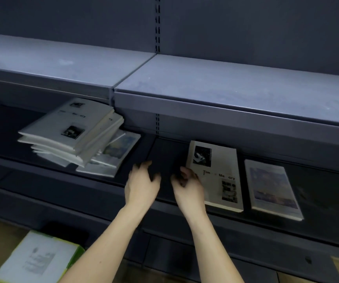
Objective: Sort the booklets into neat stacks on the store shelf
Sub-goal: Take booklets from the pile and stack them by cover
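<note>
Booklets (215, 176), blurred titles; right hand (187, 184) over one's left edge.

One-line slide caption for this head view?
Right hand touches the white booklet beside the blue booklet; messy pile waits left.
</note>
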`<action>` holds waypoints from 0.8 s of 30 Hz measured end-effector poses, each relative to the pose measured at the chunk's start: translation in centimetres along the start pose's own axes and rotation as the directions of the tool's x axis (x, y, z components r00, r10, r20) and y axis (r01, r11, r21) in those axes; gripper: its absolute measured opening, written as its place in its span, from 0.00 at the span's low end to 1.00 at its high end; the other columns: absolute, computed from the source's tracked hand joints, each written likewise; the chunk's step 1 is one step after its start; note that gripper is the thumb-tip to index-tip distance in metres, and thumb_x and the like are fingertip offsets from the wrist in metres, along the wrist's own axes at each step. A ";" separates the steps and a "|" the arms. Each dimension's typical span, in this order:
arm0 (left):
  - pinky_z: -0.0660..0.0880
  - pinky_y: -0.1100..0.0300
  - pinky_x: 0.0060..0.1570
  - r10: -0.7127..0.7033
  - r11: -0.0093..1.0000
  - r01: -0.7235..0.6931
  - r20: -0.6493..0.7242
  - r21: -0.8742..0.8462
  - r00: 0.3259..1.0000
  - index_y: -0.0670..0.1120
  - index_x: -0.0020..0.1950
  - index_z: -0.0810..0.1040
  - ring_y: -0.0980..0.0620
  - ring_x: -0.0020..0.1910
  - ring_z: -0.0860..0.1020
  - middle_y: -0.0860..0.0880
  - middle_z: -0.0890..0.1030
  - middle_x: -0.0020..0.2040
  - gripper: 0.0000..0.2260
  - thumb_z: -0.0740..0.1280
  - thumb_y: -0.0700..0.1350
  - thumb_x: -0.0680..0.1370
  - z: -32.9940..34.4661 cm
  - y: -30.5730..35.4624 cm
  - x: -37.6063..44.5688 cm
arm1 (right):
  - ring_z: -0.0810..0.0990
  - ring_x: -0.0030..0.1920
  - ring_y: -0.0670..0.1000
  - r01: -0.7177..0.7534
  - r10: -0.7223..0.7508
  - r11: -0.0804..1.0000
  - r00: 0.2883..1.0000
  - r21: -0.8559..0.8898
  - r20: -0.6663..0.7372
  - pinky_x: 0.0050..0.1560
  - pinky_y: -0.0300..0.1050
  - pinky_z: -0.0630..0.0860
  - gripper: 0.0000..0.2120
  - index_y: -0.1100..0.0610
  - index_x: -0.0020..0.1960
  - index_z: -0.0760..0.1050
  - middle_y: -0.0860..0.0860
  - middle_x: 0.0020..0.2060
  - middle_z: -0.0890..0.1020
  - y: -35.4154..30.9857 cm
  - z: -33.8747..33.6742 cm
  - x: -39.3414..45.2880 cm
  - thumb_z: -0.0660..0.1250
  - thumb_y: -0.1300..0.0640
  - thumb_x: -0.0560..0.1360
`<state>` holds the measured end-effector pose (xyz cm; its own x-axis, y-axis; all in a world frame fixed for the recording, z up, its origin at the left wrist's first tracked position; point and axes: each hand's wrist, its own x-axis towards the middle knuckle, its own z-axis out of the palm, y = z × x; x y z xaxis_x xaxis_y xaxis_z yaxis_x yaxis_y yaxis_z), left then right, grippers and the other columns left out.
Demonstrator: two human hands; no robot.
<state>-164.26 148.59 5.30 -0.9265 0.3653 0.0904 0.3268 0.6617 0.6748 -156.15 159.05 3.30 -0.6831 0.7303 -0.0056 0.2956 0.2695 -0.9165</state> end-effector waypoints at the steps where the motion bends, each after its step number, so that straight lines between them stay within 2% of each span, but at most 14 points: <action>1: 0.75 0.49 0.57 -0.010 1.000 0.010 -0.015 -0.004 1.000 0.50 0.73 0.69 0.45 0.64 0.73 0.45 0.73 0.67 0.22 0.64 0.50 0.79 -0.7 -0.5 0.2 | 0.77 0.60 0.45 0.009 -0.010 1.000 0.999 0.005 0.032 0.56 0.32 0.71 0.21 0.51 0.71 0.71 0.47 0.64 0.77 -0.6 0.9 -0.2 0.67 0.52 0.79; 5: 0.73 0.48 0.59 -0.014 1.000 0.013 -0.093 -0.012 0.996 0.49 0.72 0.70 0.45 0.65 0.71 0.45 0.73 0.66 0.21 0.64 0.49 0.78 -3.5 -2.4 1.1 | 0.76 0.63 0.47 0.032 -0.031 0.999 0.994 -0.006 0.101 0.63 0.42 0.73 0.22 0.52 0.71 0.70 0.48 0.65 0.78 -3.3 4.3 -0.5 0.65 0.47 0.79; 9: 0.69 0.48 0.64 0.012 0.999 -0.005 -0.181 0.035 0.983 0.48 0.69 0.73 0.46 0.66 0.68 0.47 0.73 0.66 0.19 0.63 0.49 0.78 -6.5 -5.5 2.4 | 0.75 0.63 0.47 0.004 -0.009 0.999 0.991 0.039 0.135 0.59 0.37 0.69 0.23 0.53 0.72 0.70 0.47 0.64 0.77 -6.5 8.4 -0.9 0.65 0.47 0.79; 11: 0.67 0.48 0.66 0.028 0.998 -0.016 -0.213 0.060 0.977 0.49 0.67 0.74 0.48 0.67 0.67 0.49 0.73 0.67 0.18 0.63 0.50 0.77 -8.3 -7.4 3.2 | 0.75 0.59 0.44 0.003 -0.012 0.998 0.989 0.062 0.146 0.57 0.36 0.68 0.21 0.51 0.71 0.70 0.47 0.63 0.77 -8.0 10.7 -1.2 0.65 0.47 0.80; 14: 0.66 0.48 0.66 0.035 0.997 -0.018 -0.258 0.070 0.966 0.49 0.68 0.74 0.48 0.68 0.66 0.50 0.73 0.67 0.18 0.63 0.50 0.78 -10.9 -10.1 4.7 | 0.74 0.51 0.41 -0.007 -0.007 0.996 0.987 0.084 0.161 0.49 0.32 0.69 0.17 0.50 0.68 0.72 0.44 0.56 0.78 -9.8 14.1 -1.2 0.65 0.50 0.80; 17: 0.67 0.48 0.66 0.040 0.997 -0.020 -0.281 0.072 0.959 0.49 0.68 0.74 0.48 0.68 0.65 0.50 0.72 0.68 0.18 0.63 0.50 0.78 -13.2 -12.7 6.2 | 0.76 0.52 0.41 0.006 -0.018 0.996 0.989 0.084 0.147 0.46 0.29 0.69 0.21 0.53 0.71 0.71 0.42 0.54 0.78 -11.2 17.3 -1.1 0.64 0.50 0.80; 20: 0.67 0.48 0.66 0.035 0.998 -0.017 -0.284 0.065 0.958 0.49 0.68 0.74 0.48 0.70 0.64 0.49 0.70 0.70 0.19 0.63 0.50 0.78 -15.3 -15.1 7.8 | 0.76 0.48 0.36 0.006 -0.016 0.997 0.989 0.071 0.146 0.40 0.25 0.69 0.14 0.49 0.66 0.72 0.36 0.48 0.76 -12.6 20.2 -1.0 0.64 0.50 0.80; 22: 0.67 0.49 0.66 0.046 0.997 -0.027 -0.291 0.068 0.956 0.49 0.68 0.73 0.47 0.70 0.63 0.48 0.69 0.71 0.19 0.64 0.50 0.77 -16.6 -16.6 8.8 | 0.78 0.53 0.38 0.011 -0.019 0.998 0.990 0.059 0.140 0.42 0.25 0.69 0.12 0.48 0.63 0.73 0.36 0.49 0.78 -13.4 22.0 -0.9 0.64 0.50 0.80; 24: 0.67 0.49 0.65 0.048 0.997 -0.027 -0.288 0.076 0.956 0.48 0.68 0.73 0.46 0.70 0.63 0.47 0.68 0.72 0.20 0.64 0.49 0.77 -17.8 -18.0 10.0 | 0.78 0.54 0.40 0.011 -0.019 0.998 0.991 0.059 0.132 0.45 0.26 0.68 0.17 0.50 0.67 0.72 0.39 0.53 0.79 -14.2 23.6 -0.7 0.64 0.50 0.79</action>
<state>-182.73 128.62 7.10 -0.9242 0.1927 0.3297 0.3650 0.6997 0.6141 -175.66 139.93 6.88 -0.7705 0.6362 -0.0408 0.2479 0.2401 -0.9386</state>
